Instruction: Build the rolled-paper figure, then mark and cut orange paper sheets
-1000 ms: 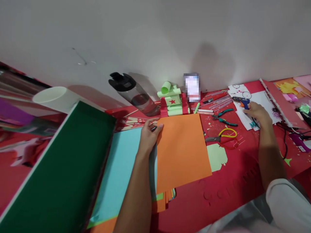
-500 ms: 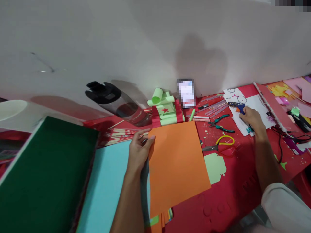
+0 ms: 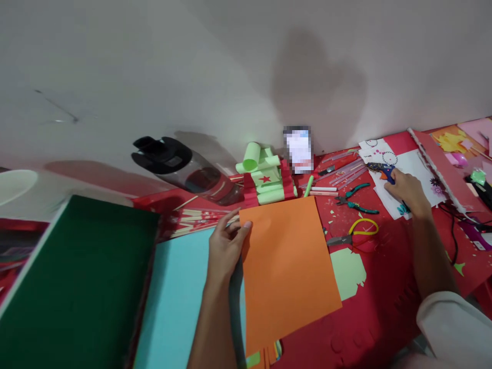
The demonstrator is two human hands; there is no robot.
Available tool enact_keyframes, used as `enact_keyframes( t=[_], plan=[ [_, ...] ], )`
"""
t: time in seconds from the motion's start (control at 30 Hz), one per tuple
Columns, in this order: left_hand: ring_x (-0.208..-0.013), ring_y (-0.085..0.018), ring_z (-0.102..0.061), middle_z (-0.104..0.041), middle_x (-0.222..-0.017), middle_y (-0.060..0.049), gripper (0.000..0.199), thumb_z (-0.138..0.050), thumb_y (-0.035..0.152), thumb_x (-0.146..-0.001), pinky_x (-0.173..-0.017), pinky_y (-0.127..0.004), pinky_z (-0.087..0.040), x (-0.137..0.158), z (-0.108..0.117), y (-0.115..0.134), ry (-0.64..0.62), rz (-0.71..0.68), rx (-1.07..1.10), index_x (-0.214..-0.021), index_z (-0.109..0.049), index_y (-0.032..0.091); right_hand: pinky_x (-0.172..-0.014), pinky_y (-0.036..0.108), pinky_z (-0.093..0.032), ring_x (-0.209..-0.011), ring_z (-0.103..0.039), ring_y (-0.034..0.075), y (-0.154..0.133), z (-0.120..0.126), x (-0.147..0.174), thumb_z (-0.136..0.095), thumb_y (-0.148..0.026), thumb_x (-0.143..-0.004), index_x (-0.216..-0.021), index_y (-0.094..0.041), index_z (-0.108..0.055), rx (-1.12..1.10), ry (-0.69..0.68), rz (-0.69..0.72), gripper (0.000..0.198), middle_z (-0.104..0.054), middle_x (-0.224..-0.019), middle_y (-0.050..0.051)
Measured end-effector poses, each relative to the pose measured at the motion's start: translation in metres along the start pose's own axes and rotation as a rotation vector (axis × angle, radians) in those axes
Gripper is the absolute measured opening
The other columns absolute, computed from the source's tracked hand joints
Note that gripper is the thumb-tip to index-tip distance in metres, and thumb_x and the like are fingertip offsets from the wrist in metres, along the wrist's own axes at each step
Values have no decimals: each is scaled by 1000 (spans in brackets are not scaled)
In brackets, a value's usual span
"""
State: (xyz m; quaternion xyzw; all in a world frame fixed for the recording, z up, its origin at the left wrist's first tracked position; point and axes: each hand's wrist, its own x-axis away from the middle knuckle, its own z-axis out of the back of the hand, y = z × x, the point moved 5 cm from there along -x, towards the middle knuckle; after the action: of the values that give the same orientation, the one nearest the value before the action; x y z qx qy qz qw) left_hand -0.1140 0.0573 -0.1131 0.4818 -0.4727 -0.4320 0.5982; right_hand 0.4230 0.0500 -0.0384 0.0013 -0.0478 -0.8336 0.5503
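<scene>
At the orange sheet (image 3: 288,271), left hand (image 3: 226,247) in an edge pinch; right hand (image 3: 410,192), outstretched, around a blue glue gun (image 3: 386,171).

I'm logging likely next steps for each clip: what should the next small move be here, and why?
Probably bring the blue glue gun toward the orange sheet: the right hand grips its handle over the white papers, while the left hand holds the sheet near its upper left corner.

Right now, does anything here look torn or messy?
Yes: the pale green paper sheet beside the orange rectangular paper sheet has a jagged, notched right edge, unlike the orange one's smooth edges. Tiny pale scraps dot the red tabletop near the teal-handled pliers.
</scene>
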Motion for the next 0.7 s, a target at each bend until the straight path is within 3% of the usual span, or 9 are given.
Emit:
enact_keyframes(
  t=[0.17, 0.3, 0.43, 0.57, 0.7],
  plan=[
    [-73, -15, -60, -66, -81, 0, 42, -84, 49, -73, -67, -25, -47, 1, -2, -1, -12, -20, -85, -98, -67, 20, -67, 38, -38, -81, -69, 35, 1, 8, 3, -57, -41, -90, -106, -21, -62, -12, -16, -8, 25, -74, -92, 17],
    [-73, -16, -61, -64, -77, 1, 32, -81, 47, -77, -68, -25, -47, 1, -4, -1, -15, -68, -98, -88, -66, 21, -60, 34, -30, -66, -61, 29, -12, 25, 10, -58, -43, -89, -90, -25, -52, -72, 21, 39, 19, -67, -75, 9],
    [-70, -16, -61, -64, -74, 1, 31, -80, 46, -76, -65, -25, -46, 1, -7, -3, 4, -59, -70, -85, -64, 21, -60, 31, -35, -59, -54, 20, -68, 39, 28, -57, -47, -91, -84, -27, -44, -383, -7, 307, 25, -59, -66, -1],
    [-68, -15, -61, -65, -76, 1, 32, -79, 45, -76, -65, -25, -46, 2, -9, -2, 35, -50, -67, -89, -64, 20, -59, 28, -39, -58, -59, 16, -133, 30, 59, -59, -43, -94, -97, -26, -55, -550, -167, 526, 18, -63, -68, -4],
    [-69, -16, -64, -67, -77, 1, 36, -78, 46, -77, -65, -25, -47, 5, -11, -3, 80, -23, -61, -97, -61, 21, -68, 29, -47, -71, -68, 18, -177, 15, 92, -56, -33, -100, -120, -24, -60, -585, -186, 760, 23, -74, -87, 1]
  ],
)
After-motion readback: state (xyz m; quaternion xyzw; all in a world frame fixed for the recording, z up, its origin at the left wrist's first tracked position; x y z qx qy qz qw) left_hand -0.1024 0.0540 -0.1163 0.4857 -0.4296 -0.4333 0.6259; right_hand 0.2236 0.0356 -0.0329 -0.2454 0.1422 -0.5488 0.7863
